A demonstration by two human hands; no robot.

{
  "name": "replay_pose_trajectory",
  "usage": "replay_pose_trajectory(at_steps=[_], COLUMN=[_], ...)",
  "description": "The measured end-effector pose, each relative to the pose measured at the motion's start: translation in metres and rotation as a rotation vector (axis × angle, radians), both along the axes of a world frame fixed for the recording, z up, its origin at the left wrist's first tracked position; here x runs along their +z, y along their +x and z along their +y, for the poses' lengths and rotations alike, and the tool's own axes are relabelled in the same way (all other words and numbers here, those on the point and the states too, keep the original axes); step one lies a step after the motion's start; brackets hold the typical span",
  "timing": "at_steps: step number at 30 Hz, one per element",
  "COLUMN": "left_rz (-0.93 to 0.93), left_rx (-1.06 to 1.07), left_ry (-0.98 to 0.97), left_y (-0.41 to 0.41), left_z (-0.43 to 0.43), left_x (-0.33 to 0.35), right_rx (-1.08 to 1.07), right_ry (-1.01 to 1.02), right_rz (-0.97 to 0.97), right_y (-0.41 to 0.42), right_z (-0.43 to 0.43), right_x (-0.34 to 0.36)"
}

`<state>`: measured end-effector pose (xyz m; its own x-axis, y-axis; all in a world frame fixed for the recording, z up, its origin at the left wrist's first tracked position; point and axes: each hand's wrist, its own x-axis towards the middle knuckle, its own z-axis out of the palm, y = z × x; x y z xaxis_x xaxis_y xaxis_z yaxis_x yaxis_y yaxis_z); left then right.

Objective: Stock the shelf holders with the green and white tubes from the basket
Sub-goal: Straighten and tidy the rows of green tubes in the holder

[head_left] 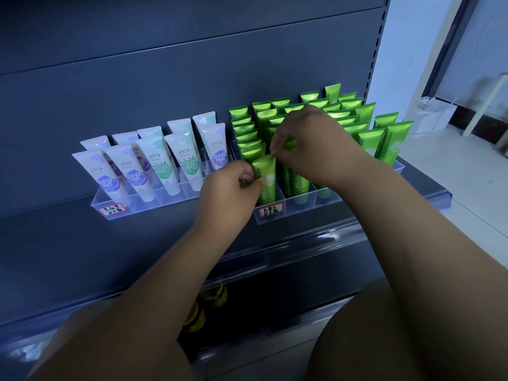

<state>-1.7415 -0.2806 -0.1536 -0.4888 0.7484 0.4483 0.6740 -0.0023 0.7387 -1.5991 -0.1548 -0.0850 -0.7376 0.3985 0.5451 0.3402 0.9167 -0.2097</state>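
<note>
- Nearest: two bare forearms reaching up from the bottom edge, covering much of the lower shelf level; between them, yellow-and-dark items (204, 309), too blurred to identify.
- Next: clear plastic rail (302, 243) along the front lip of the dark grey shelf (68, 243).
- Left hand (231, 188): fingers curled, thumb and fingertips pinching the left edge of the front green tube (266, 182).
- Tube position: upright, cap down, in the front left compartment of the right acrylic holder (299, 213), behind a handwritten label (270, 210).
- Right hand (313, 141): above and behind the left, thumb and forefinger pinching the same tube's top right corner; remaining fingers curled, hiding part of the rows behind.
- Behind: packed green tubes (343, 116), some marked "Chamomile", filling that holder to the back.
- Left of it, just beside: second acrylic holder (154, 207) with its own label (113, 210), holding white tubes (170, 166) with purple or green print, two rows deep.
- Farthest: grey back panel (165, 64), slotted upright (375, 50), pale tiled floor (453, 171), white bag (434, 114) against the wall.
</note>
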Motion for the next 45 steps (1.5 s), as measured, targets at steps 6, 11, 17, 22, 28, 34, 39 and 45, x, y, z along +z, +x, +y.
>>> replay_pose_trajectory(at_steps=[6,11,17,22,28,34,39,45], left_rz=[0.031,0.031,0.043,0.038,0.033,-0.006,0.037,0.274], left_rx=[-0.009,-0.005,0.016,0.022,0.043,0.118,0.148,0.171], left_ry=[0.002,-0.011,-0.016,-0.03,-0.029,0.003,0.038,0.101], left_y=[0.003,0.004,0.005,0.01,0.016,0.019,0.024,0.025], left_z=[-0.001,-0.002,-0.003,-0.005,-0.009,-0.015,-0.021,-0.02], left_x=[0.0,0.001,0.003,0.007,0.012,0.023,0.028,0.035], right_rx=[0.004,0.011,-0.065,-0.125,-0.182,-0.167,-0.156,-0.128], right_ry=[-0.017,-0.025,-0.055,-0.089,-0.145,-0.167,-0.201,-0.197], right_rz=[0.022,0.077,0.188,0.222,0.226,0.218,0.174,0.128], right_y=[0.003,0.007,0.02,0.031,0.04,0.046,0.049,0.047], right_z=[0.002,0.003,0.008,0.012,0.02,0.022,0.024,0.02], right_x=[-0.001,0.001,0.007,0.006,0.004,0.004,0.006,0.005])
